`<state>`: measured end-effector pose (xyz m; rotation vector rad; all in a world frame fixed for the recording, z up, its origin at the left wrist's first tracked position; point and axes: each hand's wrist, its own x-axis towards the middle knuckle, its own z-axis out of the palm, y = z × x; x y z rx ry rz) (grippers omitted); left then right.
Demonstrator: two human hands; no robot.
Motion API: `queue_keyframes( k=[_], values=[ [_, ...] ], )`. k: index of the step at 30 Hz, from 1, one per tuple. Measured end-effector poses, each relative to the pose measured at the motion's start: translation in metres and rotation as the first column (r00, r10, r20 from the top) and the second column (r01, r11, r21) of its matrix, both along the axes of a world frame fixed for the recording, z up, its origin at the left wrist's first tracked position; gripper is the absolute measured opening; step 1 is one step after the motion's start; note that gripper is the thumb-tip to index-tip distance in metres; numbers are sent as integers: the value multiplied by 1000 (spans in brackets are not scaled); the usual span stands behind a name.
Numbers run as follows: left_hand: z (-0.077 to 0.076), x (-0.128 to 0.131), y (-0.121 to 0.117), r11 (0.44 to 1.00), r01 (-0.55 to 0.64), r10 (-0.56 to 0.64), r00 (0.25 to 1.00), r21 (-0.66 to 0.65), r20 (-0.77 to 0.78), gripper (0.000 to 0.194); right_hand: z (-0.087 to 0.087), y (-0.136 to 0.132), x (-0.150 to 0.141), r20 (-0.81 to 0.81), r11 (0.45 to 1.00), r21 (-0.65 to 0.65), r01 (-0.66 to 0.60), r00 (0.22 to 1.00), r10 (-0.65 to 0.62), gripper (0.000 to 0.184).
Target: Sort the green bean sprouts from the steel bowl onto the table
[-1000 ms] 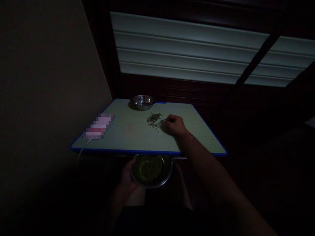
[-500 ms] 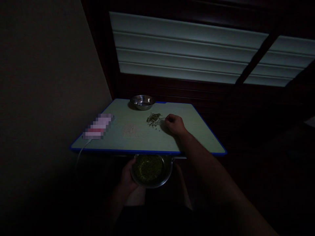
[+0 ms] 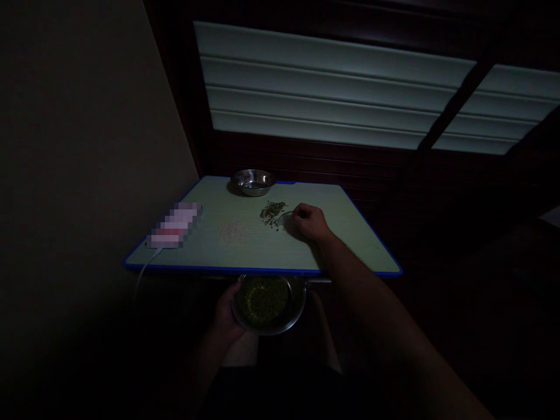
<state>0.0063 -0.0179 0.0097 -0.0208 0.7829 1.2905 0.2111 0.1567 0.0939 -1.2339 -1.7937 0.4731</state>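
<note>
Left hand (image 3: 228,312) gripped round steel bowl (image 3: 296,318), green grains (image 3: 260,303) inside, below pale-green, blue-edged worktop (image 3: 359,233)'s front edge. Right hand (image 3: 310,221) pinched thin utensil (image 3: 286,214); loose brown grains (image 3: 272,212) lay mid-worktop, seemingly unfinished.

The blue-edged table (image 3: 356,230) bears a metal bowl (image 3: 252,184), dark grains (image 3: 272,212), pale bits (image 3: 231,232) and a corded device (image 3: 174,226).

On the left side of the table (image 3: 354,245) lies a device (image 3: 174,226), blurred; a white cable (image 3: 142,271) goes down from it. Behind is a dark frame (image 3: 341,162) with pale panels (image 3: 324,87); at left, a wall (image 3: 96,116).
</note>
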Motion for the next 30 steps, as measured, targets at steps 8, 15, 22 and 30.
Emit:
queue_keyframes(
  k=[8,15,22,30],
  values=[
    [-2,-1,0,1000,-6,6,1000,10,-18,20,1,-1,0,-32,1000,-11,-14,999,14,13],
    [2,0,-1,1000,-17,17,1000,-19,-18,20,3,-3,0,-37,999,-35,-10,999,9,13],
    [-1,-2,-2,1000,-11,11,1000,11,-10,19,4,-5,-2,-94,993,-91,-75,993,67,14],
    [-7,-4,0,999,17,-18,999,45,30,28,4,-1,3,-74,990,-41,136,988,-139,14]
  ],
)
